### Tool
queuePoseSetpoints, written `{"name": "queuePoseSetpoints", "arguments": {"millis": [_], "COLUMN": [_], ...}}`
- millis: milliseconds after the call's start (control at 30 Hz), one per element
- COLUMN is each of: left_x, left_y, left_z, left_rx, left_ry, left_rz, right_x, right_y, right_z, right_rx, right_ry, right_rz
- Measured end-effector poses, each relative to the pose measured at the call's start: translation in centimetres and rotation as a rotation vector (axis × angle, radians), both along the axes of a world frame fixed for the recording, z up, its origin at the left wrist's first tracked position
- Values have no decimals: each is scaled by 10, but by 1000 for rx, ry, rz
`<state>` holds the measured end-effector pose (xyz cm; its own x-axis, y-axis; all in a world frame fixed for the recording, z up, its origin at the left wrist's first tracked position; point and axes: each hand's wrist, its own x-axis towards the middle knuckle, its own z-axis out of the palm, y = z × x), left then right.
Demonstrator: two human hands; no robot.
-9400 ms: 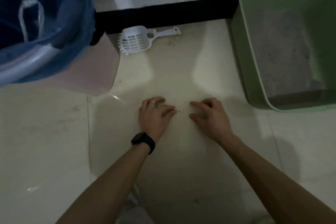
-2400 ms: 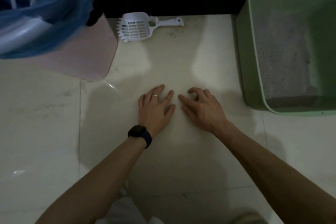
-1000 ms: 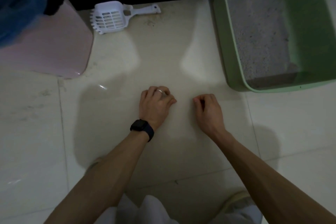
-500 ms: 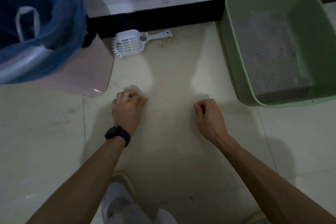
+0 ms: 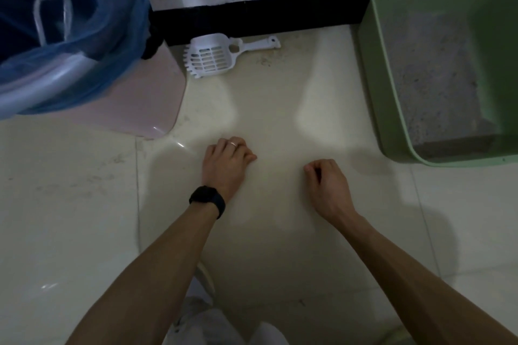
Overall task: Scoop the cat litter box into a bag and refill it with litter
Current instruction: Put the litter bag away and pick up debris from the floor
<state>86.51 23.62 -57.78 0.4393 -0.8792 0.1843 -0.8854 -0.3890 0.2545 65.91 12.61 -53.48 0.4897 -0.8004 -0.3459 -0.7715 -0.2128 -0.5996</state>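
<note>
- Far beyond both hands, the white scoop (image 5: 213, 57) lies flat on the floor against the black skirting (image 5: 252, 19), well apart from my fingers, its handle pointing right.
- To the far right of the right hand (image 5: 326, 185) stands the green litter box (image 5: 375, 64), with grey litter (image 5: 429, 78) covering its bottom; the hand is near its near-left corner without touching it.
- The left hand (image 5: 227, 162) rests knuckles-down on the tile, fingers curled under; I see nothing in it.
- The right hand is balled loosely, thumb against the fingertips; I cannot make out anything pinched there.
- Compared with 2.4 seconds ago, the fingers are no longer spread flat and almost touching; both hands are now curled with a clear gap between them.
- Half a second ago the left hand sat closer to the pink bin; it has since come in towards the right hand, so the gap is narrower.
- The scoop and the litter box lie where they did before.
- At the far left a blue bag (image 5: 112, 36) lines the pink bin (image 5: 148, 98), mouth open.
- A black watch (image 5: 208, 200) sits on the left wrist and a ring (image 5: 233, 144) on one finger.
- Bare tile lies between the hands and the scoop.
</note>
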Motion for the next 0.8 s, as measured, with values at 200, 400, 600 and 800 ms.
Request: {"name": "queuePoseSetpoints", "arguments": {"millis": [200,400,600,800], "left_x": [-7,-13,-18,-14], "left_y": [-5,-22,-22,-26], "left_z": [-1,-2,-9,29], "left_rx": [-52,-96,3,17], "left_ry": [107,16,-135,69], "left_rz": [21,-65,-176,-71], "right_x": [3,-3,-2,25], "right_y": [-3,0,-1,-19], "right_z": [5,1,2,29], "right_rx": [-5,9,8,-20], "right_ry": [-8,23,20,-129], "right_rz": [-32,-33,-45,-67]}}
